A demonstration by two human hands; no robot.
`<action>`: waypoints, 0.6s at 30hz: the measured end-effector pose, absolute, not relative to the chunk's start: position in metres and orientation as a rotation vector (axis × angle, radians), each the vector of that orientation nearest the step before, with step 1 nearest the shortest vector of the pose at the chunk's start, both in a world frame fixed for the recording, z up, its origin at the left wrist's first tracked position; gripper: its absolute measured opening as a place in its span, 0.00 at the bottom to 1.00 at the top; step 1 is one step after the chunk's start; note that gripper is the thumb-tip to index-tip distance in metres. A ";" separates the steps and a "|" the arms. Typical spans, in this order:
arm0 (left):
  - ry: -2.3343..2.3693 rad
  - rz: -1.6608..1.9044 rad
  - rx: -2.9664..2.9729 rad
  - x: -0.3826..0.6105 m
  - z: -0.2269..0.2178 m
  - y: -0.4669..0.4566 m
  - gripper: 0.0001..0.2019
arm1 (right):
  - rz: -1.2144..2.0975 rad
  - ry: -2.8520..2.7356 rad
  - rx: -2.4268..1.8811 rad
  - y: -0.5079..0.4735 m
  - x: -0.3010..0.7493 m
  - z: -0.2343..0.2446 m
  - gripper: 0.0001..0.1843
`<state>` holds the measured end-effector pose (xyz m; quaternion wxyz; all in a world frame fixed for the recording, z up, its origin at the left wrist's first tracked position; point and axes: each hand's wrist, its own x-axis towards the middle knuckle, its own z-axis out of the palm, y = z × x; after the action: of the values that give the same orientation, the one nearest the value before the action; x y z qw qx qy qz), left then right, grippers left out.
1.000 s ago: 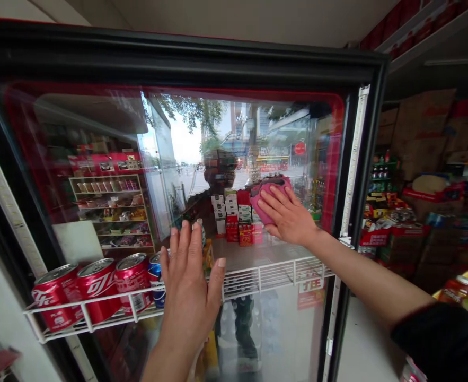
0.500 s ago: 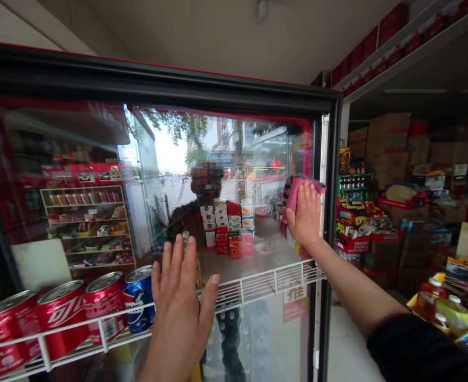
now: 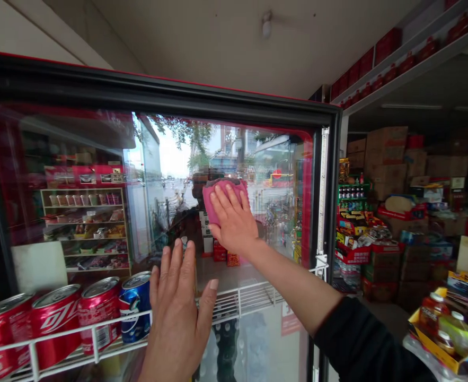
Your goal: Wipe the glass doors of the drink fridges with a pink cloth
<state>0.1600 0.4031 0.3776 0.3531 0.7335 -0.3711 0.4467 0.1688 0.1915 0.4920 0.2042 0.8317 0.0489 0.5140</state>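
Observation:
My right hand (image 3: 234,217) presses a pink cloth (image 3: 213,188) flat to the glass of a fridge door (image 3: 281,212), with fingers stretched over it. The cloth shows a dark edge along its top. My left hand (image 3: 180,313) is raised with its fingers apart and holds nothing; whether it touches the door I cannot tell. It covers part of the white wire rack (image 3: 249,300). Just left of it stand a blue can (image 3: 135,307) and several red cans (image 3: 100,313) in the rack.
The black door frame (image 3: 158,95) runs across the top and down the right. Beyond it are stacked cartons (image 3: 385,154) and a yellow box (image 3: 452,353) of bottles. The glass shows shelves of goods and a street, partly as reflections.
My right hand has slid the pink cloth left across the glass, from the right edge to near the middle. My left hand stays almost in place. The view has shifted slightly.

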 end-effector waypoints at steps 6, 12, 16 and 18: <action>-0.975 1.147 1.879 0.154 0.384 0.390 0.39 | 1.353 0.194 2.259 0.131 0.131 0.496 0.50; -0.982 1.152 1.899 0.156 0.382 0.400 0.40 | 1.718 -0.284 2.179 0.058 0.101 0.494 0.50; -0.983 1.170 1.922 0.160 0.380 0.410 0.40 | 2.070 -0.646 2.023 0.046 0.113 0.502 0.48; -0.978 1.177 1.939 0.162 0.380 0.413 0.40 | 2.159 -0.723 1.970 0.062 0.128 0.509 0.48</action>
<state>0.1622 0.4131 0.3797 0.3294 0.7411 -0.3739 0.4500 0.1280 0.0619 0.5090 0.0654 0.6531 -0.2395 0.7155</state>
